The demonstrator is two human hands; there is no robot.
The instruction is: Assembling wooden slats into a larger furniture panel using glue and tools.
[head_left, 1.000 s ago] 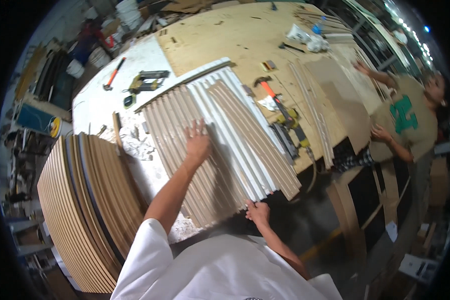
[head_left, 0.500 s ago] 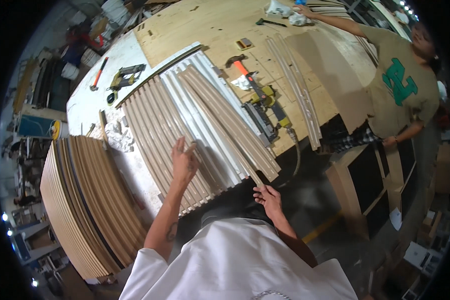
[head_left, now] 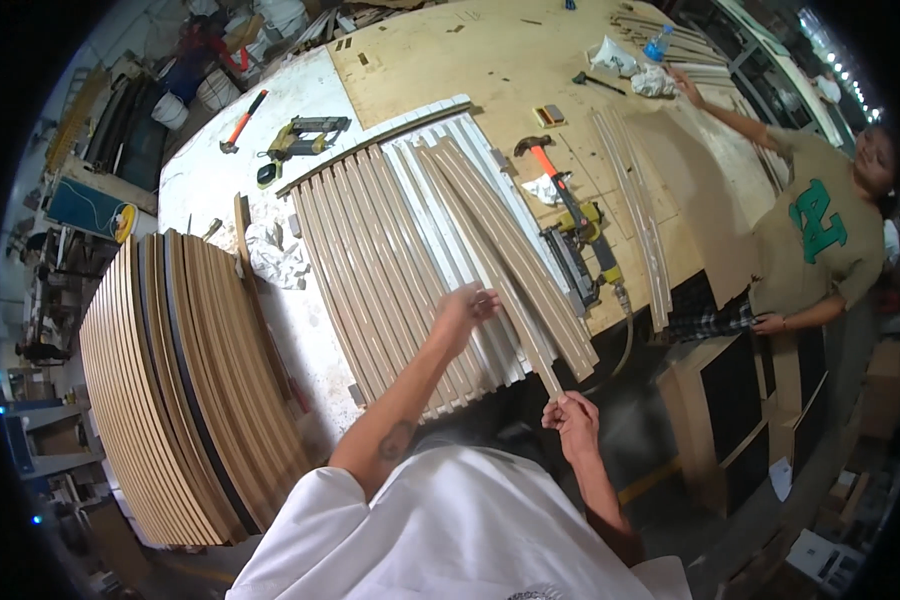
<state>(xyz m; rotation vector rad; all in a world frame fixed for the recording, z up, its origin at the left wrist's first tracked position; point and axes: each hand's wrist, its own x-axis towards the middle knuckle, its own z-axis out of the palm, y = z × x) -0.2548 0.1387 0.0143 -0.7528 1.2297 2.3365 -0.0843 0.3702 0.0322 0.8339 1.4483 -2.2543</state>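
Observation:
A row of brown wooden slats (head_left: 370, 270) lies side by side in a white grooved jig (head_left: 422, 190). My right hand (head_left: 573, 418) is closed around the near end of a loose slat (head_left: 530, 338), at the jig's front edge. That slat runs away from me at a slant. My left hand (head_left: 462, 312) hovers above the jig with its fingers apart, their tips close to the loose slat's left edge; whether they touch it I cannot tell. More loose slats (head_left: 515, 235) lie across the jig's right side, just right of the held one.
Two nail guns (head_left: 305, 138) (head_left: 582, 255) and two orange-handled hammers (head_left: 242, 122) (head_left: 545, 160) lie on the worktable (head_left: 440, 60). Slatted panels (head_left: 190, 390) stand stacked at left. A co-worker (head_left: 820, 220) stands at right, beside a brown sheet (head_left: 685, 190). An air hose (head_left: 625, 335) hangs off the edge.
My left hand has moved right across the slats, toward the loose slat. My right hand still grips that slat's near end. The whole view has shifted.

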